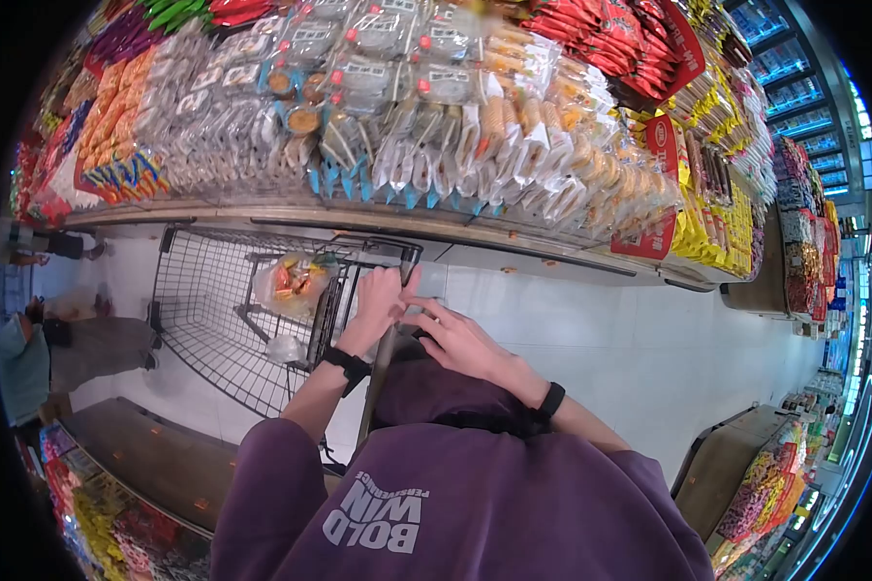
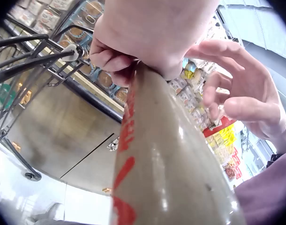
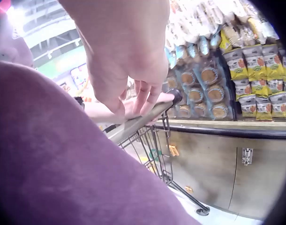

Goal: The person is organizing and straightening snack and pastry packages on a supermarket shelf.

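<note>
My left hand (image 1: 378,302) grips the push handle (image 2: 166,154) of a wire shopping cart (image 1: 203,320), its fingers curled round the far part of the bar. Red lettering runs along the pale handle. Close beside it, my right hand (image 1: 465,344) reaches across with loosely bent fingers, its fingertips near the left hand and nothing held in them. The left wrist view shows those right fingers (image 2: 227,49) spread apart. Inside the cart lie a clear plastic bag (image 1: 295,281) with red and orange contents and a small clear package (image 1: 286,350).
A long display shelf (image 1: 513,237) piled with packaged snacks (image 1: 358,77) runs along the far side. Another display (image 1: 136,455) stands at the near left, and one more (image 1: 736,465) at the right. A person (image 1: 97,334) stands beyond the cart. Pale tiled floor (image 1: 591,358) lies right of the handle.
</note>
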{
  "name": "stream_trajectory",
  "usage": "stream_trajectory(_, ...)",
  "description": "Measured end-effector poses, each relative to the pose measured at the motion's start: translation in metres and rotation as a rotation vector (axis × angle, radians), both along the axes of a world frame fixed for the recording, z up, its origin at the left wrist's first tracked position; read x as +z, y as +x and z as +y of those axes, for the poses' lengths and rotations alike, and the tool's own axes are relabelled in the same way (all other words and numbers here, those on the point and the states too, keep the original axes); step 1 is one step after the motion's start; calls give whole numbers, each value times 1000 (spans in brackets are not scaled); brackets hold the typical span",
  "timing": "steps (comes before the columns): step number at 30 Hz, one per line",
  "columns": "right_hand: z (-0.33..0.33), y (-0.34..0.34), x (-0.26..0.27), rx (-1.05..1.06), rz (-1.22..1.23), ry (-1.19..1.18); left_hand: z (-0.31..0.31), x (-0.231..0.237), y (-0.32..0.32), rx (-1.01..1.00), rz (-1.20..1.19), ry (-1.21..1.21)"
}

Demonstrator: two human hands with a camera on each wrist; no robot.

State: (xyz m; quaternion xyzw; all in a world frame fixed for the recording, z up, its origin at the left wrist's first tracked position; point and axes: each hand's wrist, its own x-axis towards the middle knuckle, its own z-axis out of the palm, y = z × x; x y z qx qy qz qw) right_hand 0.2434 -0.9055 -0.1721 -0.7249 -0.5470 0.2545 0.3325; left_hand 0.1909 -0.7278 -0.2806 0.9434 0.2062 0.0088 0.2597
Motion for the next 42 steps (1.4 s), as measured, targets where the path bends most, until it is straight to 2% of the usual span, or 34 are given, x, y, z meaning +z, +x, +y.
stream_trajectory(3,15,-7,-13,103,-81,40,-4,11,-5,120,13,-197)
stream_trajectory(7,22,-21,-20,93,-46,-54,2,6,-55,176,-185,-390)
stream_trajectory(11,21,-41,-46,139,-90,-60,-6,29,-113,184,-39,-434)
stream_trajectory(15,26,-52,-60,50,-174,-52,-29,51,-151,160,9,-462)
stream_trajectory(16,27,-53,-61,29,-156,-63,-34,64,-152,175,101,-497)
stream_trajectory(19,26,-55,-68,-16,-172,-30,-50,61,-167,115,45,-484)
stream_trajectory(23,17,-56,-70,-69,-174,-29,-68,64,-180,22,81,-193)
stream_trajectory(27,0,-57,-75,-142,-155,50,-89,78,-180,-3,231,-114)
stream_trajectory(30,-11,-56,-85,-211,-173,88,-109,60,-184,-20,281,12)
stream_trajectory(34,-26,-56,-95,-194,-221,91,-148,20,-186,206,124,137)
stream_trajectory(36,-38,-56,-94,-149,-123,25,-161,6,-186,299,98,185)
stream_trajectory(37,-50,-54,-79,-123,-72,-11,-160,1,-186,260,83,265)
stream_trajectory(38,-61,-54,-75,-98,-120,-27,-163,3,-184,251,49,269)
stream_trajectory(42,-76,-49,-72,-15,-191,-56,-161,14,-179,239,13,121)
